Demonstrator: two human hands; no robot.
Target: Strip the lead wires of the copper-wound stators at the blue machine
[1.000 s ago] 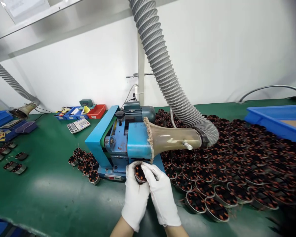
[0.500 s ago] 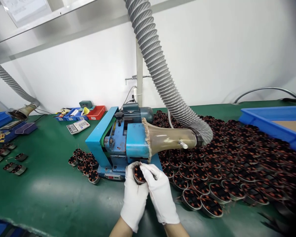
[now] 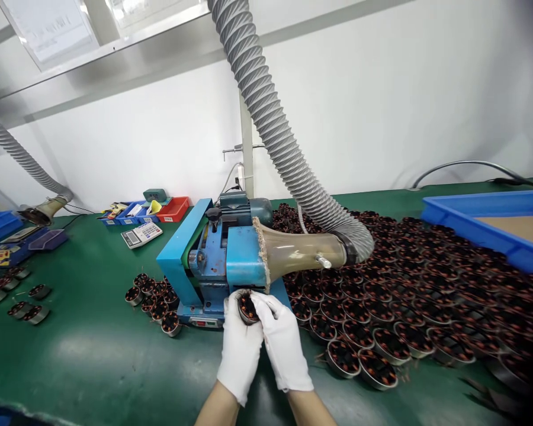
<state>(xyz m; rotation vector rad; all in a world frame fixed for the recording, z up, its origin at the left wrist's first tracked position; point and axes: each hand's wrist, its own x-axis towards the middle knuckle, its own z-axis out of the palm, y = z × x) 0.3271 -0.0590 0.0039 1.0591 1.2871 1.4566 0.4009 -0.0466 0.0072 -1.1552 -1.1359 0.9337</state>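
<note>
A round metal-rimmed part (image 3: 247, 309) with a black and copper-coloured inside is held at the front of the blue machine (image 3: 247, 254). Wrapped around its left side and underside is my left hand (image 3: 240, 349), in a white glove. My right hand (image 3: 282, 340), gloved too, has its fingers pinched at the part's right edge; whether they grip the rim or a wire there is too small to tell. Both hands are just below the machine's blue hood, in front of its base.
Many similar parts (image 3: 377, 370) cover the bench to the right, and a smaller group (image 3: 159, 309) lies left of the machine. A grey hose (image 3: 275, 118) joins the machine's funnel. A blue tray (image 3: 466, 231), calculator (image 3: 142, 235) and red bin (image 3: 174, 209) stand further back.
The camera view has shifted slightly. Both hands still hold the part at the machine's front, and the part appears turned or tilted a little.
</note>
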